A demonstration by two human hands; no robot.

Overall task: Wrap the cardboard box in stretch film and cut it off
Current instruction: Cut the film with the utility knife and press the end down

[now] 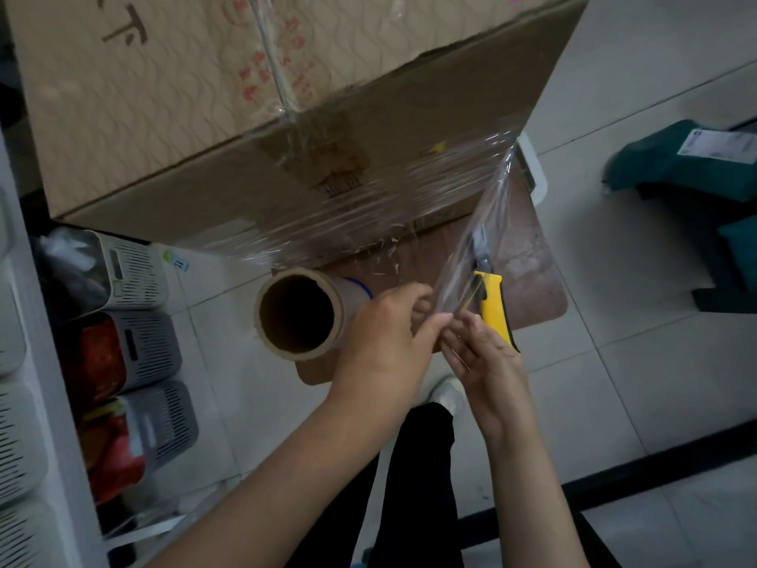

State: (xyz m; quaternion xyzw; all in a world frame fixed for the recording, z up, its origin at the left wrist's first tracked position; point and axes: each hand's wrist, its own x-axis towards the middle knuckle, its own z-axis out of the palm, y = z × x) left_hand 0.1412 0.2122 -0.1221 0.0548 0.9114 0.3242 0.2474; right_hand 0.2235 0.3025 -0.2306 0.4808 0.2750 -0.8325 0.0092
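Note:
A big cardboard box (172, 116) fills the upper half of the view, its near side covered in clear stretch film (368, 202). A strip of the film (487, 223) runs from the box's right corner down to my hands. My left hand (389, 342) grips the film roll (299, 313), whose open cardboard core faces me, and pinches the film's end. My right hand (487, 362) holds a yellow utility knife (493, 305) with its blade up against the strip.
The box stands on a brown stool (528, 272). Slotted plastic baskets (139, 350) with packets line the shelf at left. A dark green parcel (676, 161) lies on the tiled floor at right. My leg and shoe (446, 393) are below the hands.

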